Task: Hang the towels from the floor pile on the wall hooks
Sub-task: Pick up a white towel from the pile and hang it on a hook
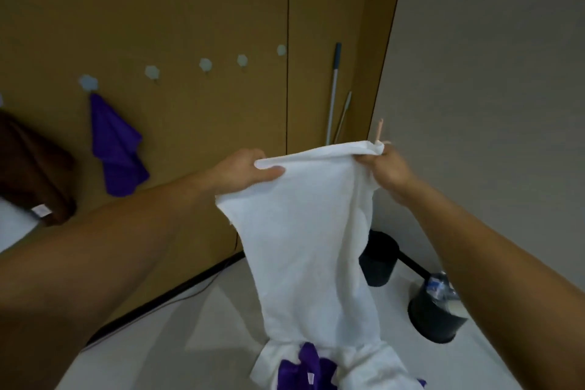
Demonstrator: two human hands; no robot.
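I'm holding the white towel (pixel 304 231) up before the wall (pixel 190 9), left grip (pixel 250 172) pinching one top corner, right grip (pixel 384 168) clamping the other; its lower end is trailing into the floor pile (pixel 304 370).

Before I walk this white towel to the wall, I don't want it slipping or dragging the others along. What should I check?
1. Left hand grips the white towel at its top edge: ok.
2. Right hand grips the other top corner: ok.
3. A free hook beside the hung purple towel: ok.
4. Towel's lower end lifted off the floor pile: not ok, it reaches down onto the pile.
5. Hanging loop on the towel found: cannot tell.
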